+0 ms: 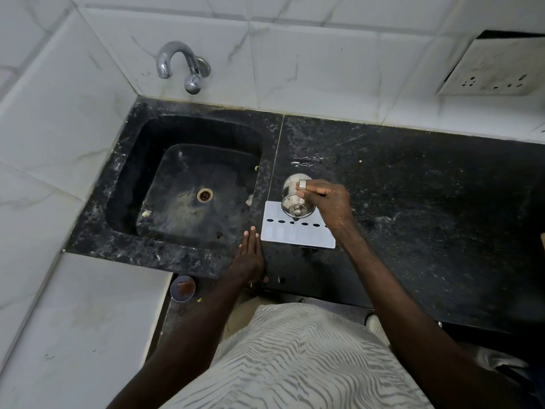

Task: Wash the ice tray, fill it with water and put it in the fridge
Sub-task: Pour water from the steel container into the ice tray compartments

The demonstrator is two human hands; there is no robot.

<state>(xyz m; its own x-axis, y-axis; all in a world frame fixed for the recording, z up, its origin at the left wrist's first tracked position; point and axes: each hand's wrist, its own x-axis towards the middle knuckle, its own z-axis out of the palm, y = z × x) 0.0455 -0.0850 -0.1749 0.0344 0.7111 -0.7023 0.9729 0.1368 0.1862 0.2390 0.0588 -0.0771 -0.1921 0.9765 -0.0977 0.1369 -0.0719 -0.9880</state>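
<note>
- While pouring, closes the grip of the right hand [327,202] round the steel cup [293,199], thumb and fingers curled about its body, a ringed finger across the upper side.
- Tips the cup mouth-down toward the body, lip just over the far half of the ice tray [295,236], judged so as to drop water by the row of dark oval openings and not onto the table [413,187]; seems to let a thin trickle fall at the lip, though too small to be sure.
- Holds the cup low, close above the tray, likely to limit splashing.
- Bends the right wrist downward, with the forearm reaching in from the lower right and crossing the tray's right corner.
- Lays the left hand [249,255] flat with fingers straight and together, holding nothing, on the table strip between the sink [124,184] and the tray.
- Sets those fingertips just beside the tray's left edge, apparently to brace the body or stop the tray sliding; cannot tell whether touching.
- Places the ice tray flat on the table, right of the sink and near the front edge; judged mid-filling, with the fridge step not yet done.
- Farther out, takes in a puddle [306,161] behind the cup, a tap [182,64] on the wall above the sink, a socket [495,75] at the right, and a small bowl [182,288] below the table's front.
</note>
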